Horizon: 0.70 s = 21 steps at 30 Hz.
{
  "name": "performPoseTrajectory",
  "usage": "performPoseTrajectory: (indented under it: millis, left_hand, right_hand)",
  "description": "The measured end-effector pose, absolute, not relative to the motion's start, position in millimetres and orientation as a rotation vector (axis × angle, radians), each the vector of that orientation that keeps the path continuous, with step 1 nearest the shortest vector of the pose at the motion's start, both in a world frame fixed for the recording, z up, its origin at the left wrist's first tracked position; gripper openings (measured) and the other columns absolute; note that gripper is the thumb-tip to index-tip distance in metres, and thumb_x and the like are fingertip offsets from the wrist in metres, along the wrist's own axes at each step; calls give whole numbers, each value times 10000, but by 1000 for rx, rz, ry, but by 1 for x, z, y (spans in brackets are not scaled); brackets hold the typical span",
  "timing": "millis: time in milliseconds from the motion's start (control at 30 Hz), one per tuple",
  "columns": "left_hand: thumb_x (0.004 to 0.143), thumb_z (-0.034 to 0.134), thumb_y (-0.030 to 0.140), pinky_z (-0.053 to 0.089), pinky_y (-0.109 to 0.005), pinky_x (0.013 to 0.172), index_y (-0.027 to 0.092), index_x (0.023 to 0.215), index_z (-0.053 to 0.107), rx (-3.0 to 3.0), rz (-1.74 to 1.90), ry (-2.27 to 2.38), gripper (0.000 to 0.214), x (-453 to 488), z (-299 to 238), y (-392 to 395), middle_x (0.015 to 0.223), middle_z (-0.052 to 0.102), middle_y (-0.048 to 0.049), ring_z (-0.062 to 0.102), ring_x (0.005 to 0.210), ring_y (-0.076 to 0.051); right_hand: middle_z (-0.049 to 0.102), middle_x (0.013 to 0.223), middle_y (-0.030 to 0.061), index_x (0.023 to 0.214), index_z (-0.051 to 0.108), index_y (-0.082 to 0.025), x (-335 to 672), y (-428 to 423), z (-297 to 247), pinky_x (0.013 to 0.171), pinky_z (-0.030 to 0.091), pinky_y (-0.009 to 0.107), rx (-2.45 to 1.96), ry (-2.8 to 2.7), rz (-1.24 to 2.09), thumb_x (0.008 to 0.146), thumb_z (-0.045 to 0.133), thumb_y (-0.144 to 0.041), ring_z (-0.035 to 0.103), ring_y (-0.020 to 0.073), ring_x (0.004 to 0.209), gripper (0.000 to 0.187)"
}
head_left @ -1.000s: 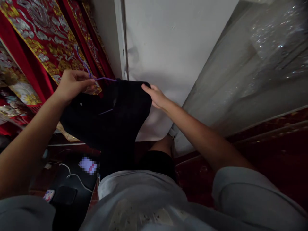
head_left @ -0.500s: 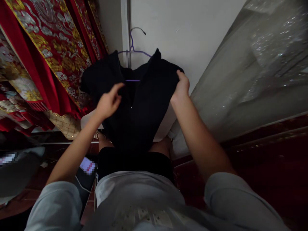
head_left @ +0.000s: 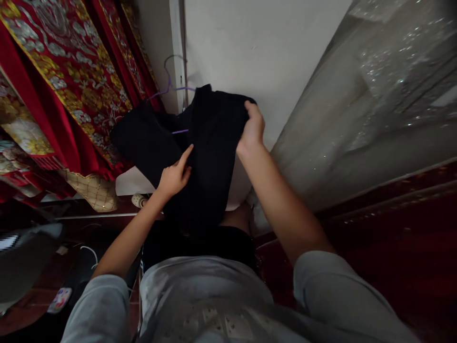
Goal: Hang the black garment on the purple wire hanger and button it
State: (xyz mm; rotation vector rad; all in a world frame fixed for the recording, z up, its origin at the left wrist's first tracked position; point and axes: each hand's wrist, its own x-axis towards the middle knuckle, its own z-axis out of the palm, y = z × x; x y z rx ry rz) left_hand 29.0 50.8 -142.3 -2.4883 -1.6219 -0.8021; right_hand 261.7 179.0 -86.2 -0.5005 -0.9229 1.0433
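A dark, collared top (head_left: 214, 157) hangs on a purple clothes hanger (head_left: 169, 85), whose hook and lower bar show. My right hand (head_left: 253, 126) grips the top at its right shoulder, the thumb over the edge and the other fingers hidden behind the cloth. In front of the chest is my left hand (head_left: 176, 175). Its index finger stretches out to the edge of the neck opening, while the other fingers are loosely bent, with no cloth seen between them.
Red embroidered cloth (head_left: 91, 76) hangs at the left. A pale wall (head_left: 267, 43) stands behind the top, and a large plastic-wrapped bulk (head_left: 342, 109) is at the right. Below left are a light clog (head_left: 138, 200) and a phone (head_left: 60, 300).
The top and hanger have shifted left and tilted, with my right hand still on the shoulder. My left hand has moved right and down, its index finger now at the other side of the neck opening.
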Motion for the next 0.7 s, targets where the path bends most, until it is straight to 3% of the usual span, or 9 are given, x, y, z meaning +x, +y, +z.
performPoseTrajectory:
  millis: [67, 167, 333, 500, 600, 700]
  left_hand:
    - [998, 501, 266, 583, -401, 822, 228, 1678, 117, -2434, -806, -1740, 782, 30, -143, 50, 1068, 752, -84, 723, 832, -258]
    - [995, 496, 253, 573, -409, 819, 183, 1617, 257, -2401, -816, -1843, 669, 28, -148, 51, 985, 748, -75, 722, 861, -279]
    - [982, 529, 245, 526, -339, 741, 196, 1317, 520, -2380, -1025, -1772, 339, 23, -159, 48, 1024, 693, -91, 674, 819, -235]
    - [965, 570, 235, 481, -309, 709, 196, 1034, 570, -2425, -1352, -1518, 79, 37, -180, 33, 942, 592, -61, 582, 757, -190]
    - [980, 573, 230, 489, -293, 727, 201, 1006, 582, -2553, -1528, -1392, 41, 52, -194, 21, 882, 571, -34, 582, 774, -179]
    - [996, 561, 220, 515, -303, 791, 207, 1067, 609, -2595, -1706, -1366, 87, 63, -207, 10, 941, 600, -48, 608, 852, -185]
  right_hand:
    - [722, 1015, 29, 895, 609, -255, 248, 190, -83, 940, 621, 447, -510, -853, 1114, 840, 629, -613, 671, 249, 1177, 362]
    - [727, 986, 39, 853, 604, -251, 238, 208, -79, 969, 619, 467, -536, -819, 1187, 825, 660, -580, 679, 257, 1155, 335]
    - [735, 996, 43, 867, 620, -267, 256, 208, -91, 1025, 591, 484, -554, -857, 1150, 819, 645, -590, 664, 249, 1184, 327]
    - [735, 953, 64, 950, 660, -239, 276, 182, -121, 959, 611, 504, -568, -764, 1188, 838, 596, -538, 691, 253, 1129, 325]
    - [729, 986, 69, 947, 657, -230, 283, 180, -135, 937, 613, 494, -576, -739, 1174, 833, 607, -571, 698, 252, 1091, 363]
    - [702, 1017, 61, 906, 614, -236, 295, 179, -152, 960, 595, 440, -626, -604, 1055, 815, 612, -488, 686, 222, 1088, 268]
